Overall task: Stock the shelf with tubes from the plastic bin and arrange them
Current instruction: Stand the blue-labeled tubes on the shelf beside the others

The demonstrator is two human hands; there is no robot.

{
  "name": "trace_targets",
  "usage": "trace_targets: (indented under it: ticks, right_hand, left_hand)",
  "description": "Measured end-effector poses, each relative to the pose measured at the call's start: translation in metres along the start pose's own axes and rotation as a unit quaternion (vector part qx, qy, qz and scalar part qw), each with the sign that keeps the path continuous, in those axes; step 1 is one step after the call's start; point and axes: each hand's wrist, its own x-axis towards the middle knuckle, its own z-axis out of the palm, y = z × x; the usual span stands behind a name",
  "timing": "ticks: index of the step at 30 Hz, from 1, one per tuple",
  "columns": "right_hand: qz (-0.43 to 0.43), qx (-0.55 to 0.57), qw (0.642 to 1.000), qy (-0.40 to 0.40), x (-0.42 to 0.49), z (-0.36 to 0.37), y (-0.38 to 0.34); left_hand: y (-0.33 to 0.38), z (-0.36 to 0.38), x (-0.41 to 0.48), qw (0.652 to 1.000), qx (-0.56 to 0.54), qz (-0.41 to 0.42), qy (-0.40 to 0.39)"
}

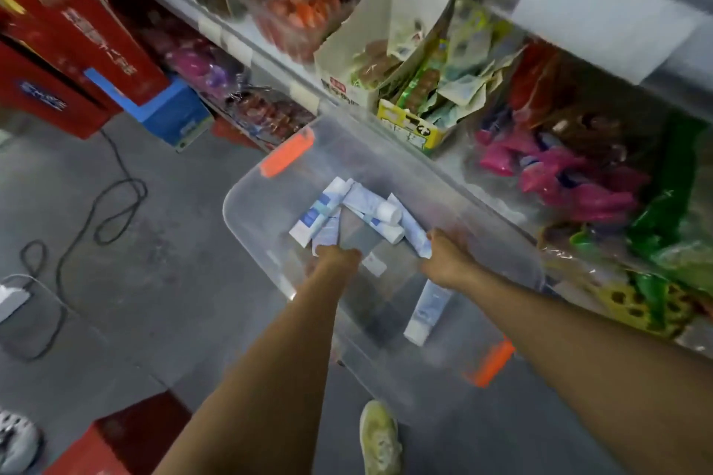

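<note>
Plastic bin [247, 204], left hand [335, 258], right hand [443, 262] inside

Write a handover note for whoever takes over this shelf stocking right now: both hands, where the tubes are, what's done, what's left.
The left hand is down in the clear bin on the tube pile; its grip is hidden.
The right hand grips the near end of one tube from that pile.
A lone tube lies nearer in the bin.
Done: no tubes seen on the shelf yet.
Left: lift tubes out, shelve and arrange them.
</note>
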Motion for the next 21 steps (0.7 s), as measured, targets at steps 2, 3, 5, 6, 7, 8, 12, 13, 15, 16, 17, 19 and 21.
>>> trace_targets:
  ticks: [2,3,5,6,7,8,12,13,15,16,17,19,21]
  right_hand:
    - [0.005,-0.003,1.0,0.009,0.014,0.018,0.001]
    - [0.013,0.001,1.0,0.015,0.021,0.027,0.002]
    - [0.061,-0.03,0.997,0.031,0.029,0.043,-0.003]
    - [0.086,-0.063,0.993,0.04,0.034,0.05,-0.004]
    - [0.103,-0.09,0.989,0.047,0.038,0.055,-0.005]
    - [0.115,-0.098,0.987,0.045,0.043,0.06,-0.005]
    - [0.148,-0.037,0.988,0.009,0.053,0.067,-0.006]
    - [0.152,-0.017,0.988,-0.02,0.052,0.067,-0.006]
    - [0.149,0.031,0.985,-0.076,0.043,0.061,-0.007]
    - [0.15,0.074,0.982,-0.089,0.037,0.057,-0.008]
    - [0.154,0.123,0.976,-0.095,0.028,0.051,-0.011]
    - [0.161,0.2,0.96,-0.113,0.008,0.035,-0.015]
    - [0.174,0.244,0.945,-0.131,-0.016,0.017,-0.013]
  left_hand:
    - [-0.004,0.015,0.022,0.999,0.02,-0.026,0.014]
    - [-0.004,0.022,0.03,0.998,0.027,-0.049,0.018]
    - [-0.001,0.028,0.033,0.995,0.065,-0.067,0.03]
    - [0.0,0.031,0.035,0.994,0.088,-0.054,0.045]
    - [-0.001,0.035,0.038,0.991,0.115,-0.032,0.065]
    - [-0.003,0.037,0.04,0.986,0.143,-0.007,0.082]
    - [-0.005,0.038,0.045,0.98,0.184,0.013,0.073]
    - [-0.005,0.037,0.043,0.977,0.196,0.014,0.08]
    - [-0.001,0.031,0.037,0.977,0.208,0.002,0.051]
    - [0.001,0.031,0.038,0.984,0.176,-0.015,0.028]
    - [0.007,0.029,0.031,0.989,0.141,-0.033,-0.002]
    - [0.018,0.023,0.009,0.992,0.094,-0.055,-0.061]
    - [0.026,0.016,-0.028,0.992,0.042,-0.054,-0.103]
